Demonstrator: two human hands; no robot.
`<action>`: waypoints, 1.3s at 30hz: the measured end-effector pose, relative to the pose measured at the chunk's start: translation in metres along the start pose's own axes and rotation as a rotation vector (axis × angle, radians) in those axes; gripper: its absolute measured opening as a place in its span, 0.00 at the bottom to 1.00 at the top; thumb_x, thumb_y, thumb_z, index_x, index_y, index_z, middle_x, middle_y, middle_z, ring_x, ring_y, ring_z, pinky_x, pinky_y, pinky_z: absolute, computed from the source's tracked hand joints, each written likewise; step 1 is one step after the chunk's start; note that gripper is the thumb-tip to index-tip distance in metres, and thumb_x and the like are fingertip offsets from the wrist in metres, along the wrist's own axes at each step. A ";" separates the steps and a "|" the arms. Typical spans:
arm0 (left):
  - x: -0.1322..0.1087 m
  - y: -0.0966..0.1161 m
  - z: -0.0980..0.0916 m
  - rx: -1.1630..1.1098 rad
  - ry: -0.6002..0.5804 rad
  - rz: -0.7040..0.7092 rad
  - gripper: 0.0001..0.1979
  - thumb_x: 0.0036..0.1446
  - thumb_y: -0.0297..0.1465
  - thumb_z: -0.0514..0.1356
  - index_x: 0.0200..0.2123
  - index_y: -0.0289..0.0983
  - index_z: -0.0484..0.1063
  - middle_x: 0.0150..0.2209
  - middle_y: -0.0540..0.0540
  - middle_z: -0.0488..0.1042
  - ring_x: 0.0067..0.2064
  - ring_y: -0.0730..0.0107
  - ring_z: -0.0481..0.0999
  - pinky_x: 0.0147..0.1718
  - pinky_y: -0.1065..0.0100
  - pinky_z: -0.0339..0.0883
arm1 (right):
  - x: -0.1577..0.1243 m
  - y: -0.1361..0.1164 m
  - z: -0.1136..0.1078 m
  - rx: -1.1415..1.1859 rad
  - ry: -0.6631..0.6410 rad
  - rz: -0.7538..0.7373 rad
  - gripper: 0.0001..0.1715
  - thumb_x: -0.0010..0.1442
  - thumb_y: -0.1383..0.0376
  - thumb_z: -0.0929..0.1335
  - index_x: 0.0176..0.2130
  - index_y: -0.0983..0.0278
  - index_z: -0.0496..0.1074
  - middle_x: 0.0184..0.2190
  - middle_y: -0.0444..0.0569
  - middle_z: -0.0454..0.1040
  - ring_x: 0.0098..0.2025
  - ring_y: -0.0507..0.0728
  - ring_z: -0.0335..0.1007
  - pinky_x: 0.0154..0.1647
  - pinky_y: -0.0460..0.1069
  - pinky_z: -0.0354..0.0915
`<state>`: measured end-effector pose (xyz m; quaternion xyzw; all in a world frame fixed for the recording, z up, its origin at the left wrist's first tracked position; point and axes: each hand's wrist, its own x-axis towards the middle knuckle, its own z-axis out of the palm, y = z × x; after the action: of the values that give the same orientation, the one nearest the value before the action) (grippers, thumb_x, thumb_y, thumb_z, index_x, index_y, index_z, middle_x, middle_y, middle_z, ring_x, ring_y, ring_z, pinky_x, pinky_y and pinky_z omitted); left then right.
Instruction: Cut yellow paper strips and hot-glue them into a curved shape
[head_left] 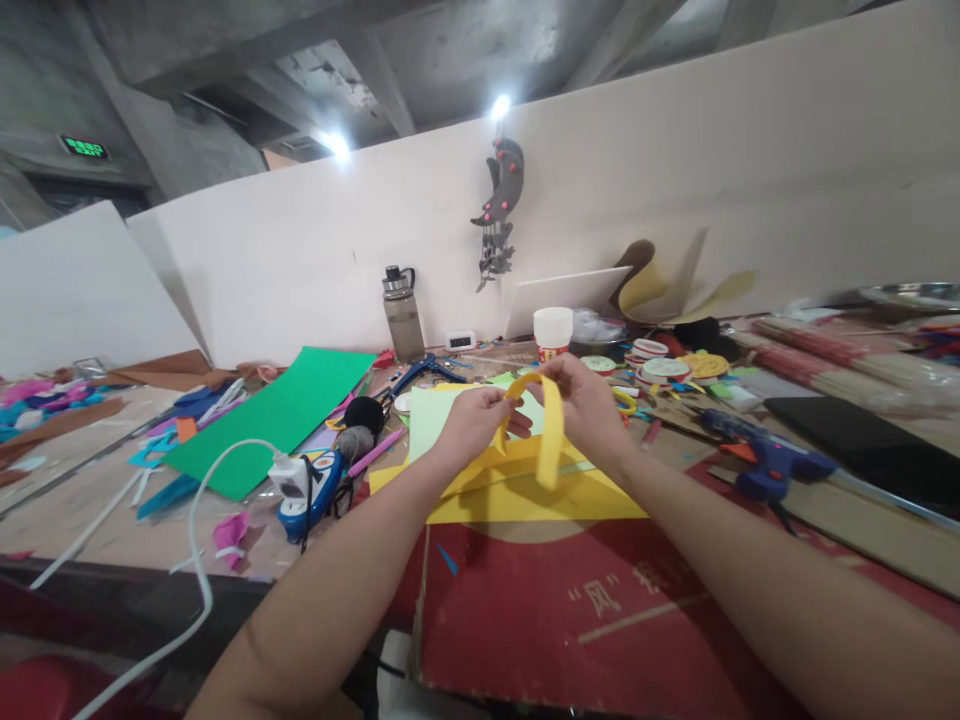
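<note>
A yellow strip [552,430], of felt or paper, is held up in a curve between my two hands. My left hand [480,420] pinches one part of it at the left. My right hand [581,405] grips the strip near the top of its bend, and a length of it hangs down below the fingers. Under the hands lie yellow sheets [480,500] and a pale green sheet [429,420], on a red board [525,610] with printed characters. Some fingertips are hidden behind the strip.
Left are a green sheet [300,420] and a blue power strip [319,500] with a white cable. A bottle [403,315] and white-lidded jar [553,330] stand at the back. Right lie a blue glue gun [772,455], round tins [664,372] and a black flat object [870,445].
</note>
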<state>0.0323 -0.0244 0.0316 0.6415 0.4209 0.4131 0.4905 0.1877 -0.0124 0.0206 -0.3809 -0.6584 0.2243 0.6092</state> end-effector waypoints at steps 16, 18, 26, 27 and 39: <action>-0.001 0.005 -0.001 -0.084 -0.083 0.091 0.15 0.55 0.42 0.58 0.32 0.34 0.68 0.25 0.48 0.71 0.24 0.76 0.70 0.26 0.72 0.61 | -0.003 -0.005 -0.002 0.056 -0.047 0.005 0.11 0.49 0.59 0.72 0.29 0.63 0.71 0.25 0.45 0.71 0.27 0.54 0.65 0.28 0.50 0.62; 0.001 0.003 -0.004 -0.033 0.026 0.139 0.14 0.58 0.41 0.55 0.32 0.34 0.67 0.21 0.53 0.65 0.20 0.79 0.62 0.23 0.73 0.56 | 0.000 -0.004 -0.002 0.099 -0.109 0.000 0.11 0.48 0.60 0.73 0.33 0.62 0.73 0.31 0.47 0.73 0.31 0.55 0.67 0.33 0.51 0.64; -0.002 0.008 -0.018 0.300 0.300 0.422 0.10 0.61 0.34 0.51 0.41 0.38 0.68 0.38 0.46 0.71 0.40 0.69 0.69 0.40 0.67 0.63 | 0.004 -0.012 -0.004 0.746 -0.431 0.551 0.21 0.54 0.48 0.67 0.34 0.63 0.72 0.24 0.46 0.71 0.26 0.52 0.67 0.34 0.52 0.67; -0.002 0.009 -0.019 0.318 0.289 0.429 0.11 0.62 0.34 0.49 0.43 0.38 0.68 0.39 0.45 0.71 0.42 0.68 0.69 0.42 0.66 0.63 | 0.003 -0.015 -0.005 0.747 -0.447 0.518 0.19 0.53 0.49 0.68 0.33 0.64 0.72 0.21 0.43 0.69 0.23 0.50 0.64 0.32 0.50 0.66; -0.008 0.018 -0.007 0.043 0.247 0.272 0.19 0.57 0.43 0.56 0.45 0.36 0.66 0.38 0.43 0.72 0.35 0.69 0.73 0.32 0.68 0.66 | -0.006 -0.027 -0.008 -0.314 -0.215 -0.217 0.09 0.62 0.63 0.62 0.35 0.61 0.71 0.27 0.47 0.73 0.30 0.56 0.67 0.33 0.50 0.61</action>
<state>0.0251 -0.0332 0.0494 0.6473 0.3960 0.5422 0.3608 0.1889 -0.0350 0.0385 -0.3716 -0.7837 0.0914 0.4893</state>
